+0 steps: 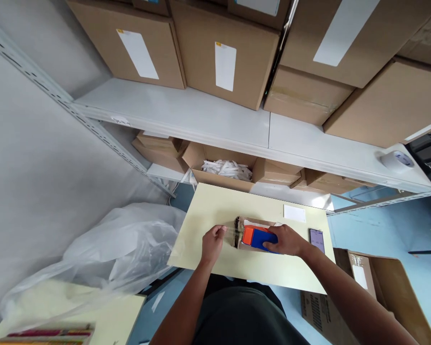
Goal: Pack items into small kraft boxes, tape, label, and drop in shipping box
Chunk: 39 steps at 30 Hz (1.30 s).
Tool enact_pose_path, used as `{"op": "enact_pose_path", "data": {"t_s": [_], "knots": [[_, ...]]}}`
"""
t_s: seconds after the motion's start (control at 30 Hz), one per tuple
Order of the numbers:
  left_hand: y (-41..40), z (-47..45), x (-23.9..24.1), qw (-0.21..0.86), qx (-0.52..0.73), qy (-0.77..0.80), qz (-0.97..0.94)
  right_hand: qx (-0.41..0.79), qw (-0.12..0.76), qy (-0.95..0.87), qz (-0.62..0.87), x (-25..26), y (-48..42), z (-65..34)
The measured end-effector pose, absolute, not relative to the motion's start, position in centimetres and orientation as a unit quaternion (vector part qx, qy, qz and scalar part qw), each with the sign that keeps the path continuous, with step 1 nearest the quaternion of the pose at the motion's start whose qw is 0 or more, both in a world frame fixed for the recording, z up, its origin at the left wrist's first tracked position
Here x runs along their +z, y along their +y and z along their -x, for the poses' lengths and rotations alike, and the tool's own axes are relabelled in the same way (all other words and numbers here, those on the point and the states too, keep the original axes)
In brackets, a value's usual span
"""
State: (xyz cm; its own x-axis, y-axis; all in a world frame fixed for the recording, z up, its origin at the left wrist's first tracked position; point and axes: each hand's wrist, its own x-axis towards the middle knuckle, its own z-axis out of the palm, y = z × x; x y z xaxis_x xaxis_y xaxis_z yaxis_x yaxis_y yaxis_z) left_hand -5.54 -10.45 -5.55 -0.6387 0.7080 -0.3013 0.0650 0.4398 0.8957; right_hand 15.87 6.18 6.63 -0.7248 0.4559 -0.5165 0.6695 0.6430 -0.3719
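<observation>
A small brown cardboard box lies on the pale yellow table, its left end dark and uneven. Over it my right hand grips a blue and orange tape dispenser, fingers wrapped around the blue part. My left hand is just left of the box with thumb and forefinger pinched together. Between that pinch and the orange end of the dispenser runs a faint, see-through strip of tape. The palm side of my right hand is hidden.
A white card and a phone lie at the table's right. Behind it, a shelf holds large cartons and an open box of white items. Plastic sheeting bulges at the left; an open carton stands at the lower right.
</observation>
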Motion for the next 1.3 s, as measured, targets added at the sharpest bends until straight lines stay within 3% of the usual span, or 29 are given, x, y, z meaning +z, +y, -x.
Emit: {"op": "enact_pose_path", "data": {"t_s": [0.37,0.6,0.73,0.9,1.3], "knots": [[-8.4,2.5,-10.0,0.389,0.497,0.744,-0.22,-0.289,0.18,0.882,-0.327,5.6,6.3,-15.3],[-9.1,3.1,-10.3,0.326,0.458,0.787,-0.254,-0.314,0.162,0.876,-0.327,4.3,6.6,-16.1],[-10.8,4.1,-9.4,0.244,0.442,0.757,-0.414,-0.333,0.141,0.874,-0.324,3.9,6.7,-16.5],[-9.2,4.6,-7.4,0.252,0.351,0.639,-0.636,-0.335,0.142,0.874,-0.321,4.1,6.8,-16.4],[-7.0,5.8,-8.2,0.273,0.291,0.594,-0.698,-0.33,0.163,0.873,-0.321,4.9,7.6,-16.2]]}}
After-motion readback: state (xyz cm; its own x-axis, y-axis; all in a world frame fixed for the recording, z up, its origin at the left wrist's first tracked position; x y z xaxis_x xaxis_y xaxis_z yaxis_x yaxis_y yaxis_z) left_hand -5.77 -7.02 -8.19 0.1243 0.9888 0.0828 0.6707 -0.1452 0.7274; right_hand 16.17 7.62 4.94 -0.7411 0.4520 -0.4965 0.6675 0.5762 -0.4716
